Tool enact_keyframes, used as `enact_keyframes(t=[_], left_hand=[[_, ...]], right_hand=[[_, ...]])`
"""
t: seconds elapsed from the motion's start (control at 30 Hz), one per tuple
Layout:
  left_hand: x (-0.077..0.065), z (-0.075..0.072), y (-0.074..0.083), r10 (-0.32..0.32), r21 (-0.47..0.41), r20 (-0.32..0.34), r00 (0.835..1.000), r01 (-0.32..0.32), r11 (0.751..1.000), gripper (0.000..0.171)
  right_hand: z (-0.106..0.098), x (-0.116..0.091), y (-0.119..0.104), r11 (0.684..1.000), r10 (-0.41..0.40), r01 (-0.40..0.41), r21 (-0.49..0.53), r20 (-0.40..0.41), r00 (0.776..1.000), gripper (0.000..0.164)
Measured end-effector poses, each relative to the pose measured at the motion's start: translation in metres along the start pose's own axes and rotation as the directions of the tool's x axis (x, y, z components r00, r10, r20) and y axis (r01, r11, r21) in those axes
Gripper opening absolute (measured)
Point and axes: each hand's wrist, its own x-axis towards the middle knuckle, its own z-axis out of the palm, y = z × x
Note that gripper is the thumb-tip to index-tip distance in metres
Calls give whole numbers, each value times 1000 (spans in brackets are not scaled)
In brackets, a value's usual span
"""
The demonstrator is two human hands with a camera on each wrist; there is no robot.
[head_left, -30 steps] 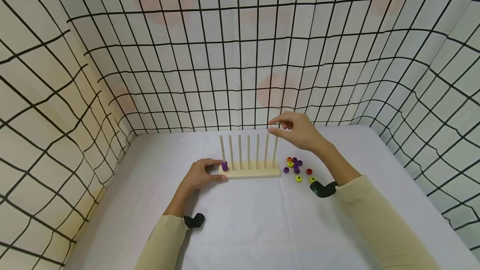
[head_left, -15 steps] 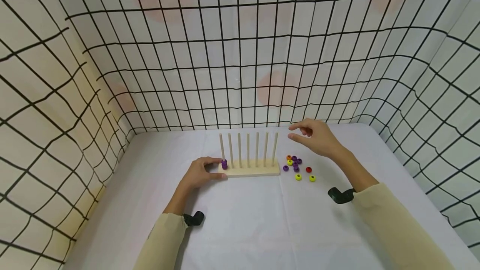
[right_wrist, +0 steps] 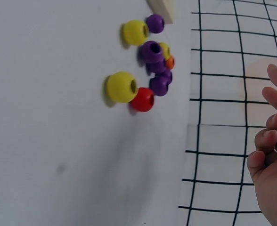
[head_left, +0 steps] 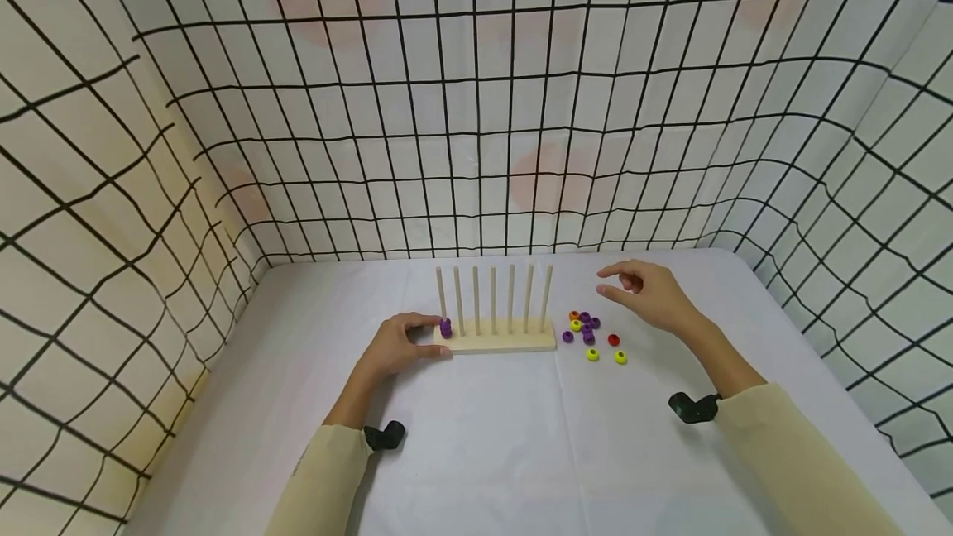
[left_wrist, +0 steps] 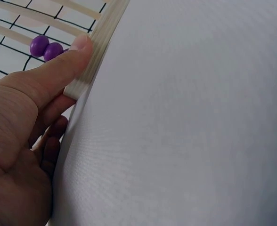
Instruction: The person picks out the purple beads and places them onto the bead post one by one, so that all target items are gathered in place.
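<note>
Left hand [head_left: 398, 346] pinches pale wooden seven-peg rack [head_left: 506, 344]; round purple beads [head_left: 446, 328] sit on leftmost peg [head_left: 442, 294]. Loose purple, yellow, red, orange beads [head_left: 588, 338] just right. Right hand [head_left: 649, 294] empty, thumb and forefinger parted. Judged step: bead fetching; next calls for precise pinch.

Your right hand [head_left: 646, 294] is now away from the rightmost peg [head_left: 547, 298], lower and farther right, and your black wrist piece [head_left: 692, 409] uncovers a yellow bead [head_left: 621, 358].

Smooth, matt wood for the pegged stand [head_left: 495, 344]; glossy, plastic-looking beads [right_wrist: 149, 55]; matt cloth tabletop [head_left: 476, 437]
</note>
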Motion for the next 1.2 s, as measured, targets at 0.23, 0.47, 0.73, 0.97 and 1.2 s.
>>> enact_keyframes(t=[0.23,0.47,0.73,0.97,1.2], left_hand=[[-1,0,0,-10,2,2,1000,10,1000,62],[-3,-1,2,-15,10,-6,1000,15,1000,62],[-1,-1,3,-27,3,3,1000,27,1000,63],[-1,1,0,-13,-5,4,1000,13,1000,65],[-1,1,-1,-22,-7,-10,1000,22,1000,64]], right_hand=[[10,-4,21,998,59,-59,-7,21,998,48],[23,-8,31,997,71,-72,21,52,996,45],[39,-9,42,994,107,-110,26,98,989,39],[51,-12,49,989,150,-150,-9,131,980,35],[55,-15,49,992,124,-125,-3,153,980,35]])
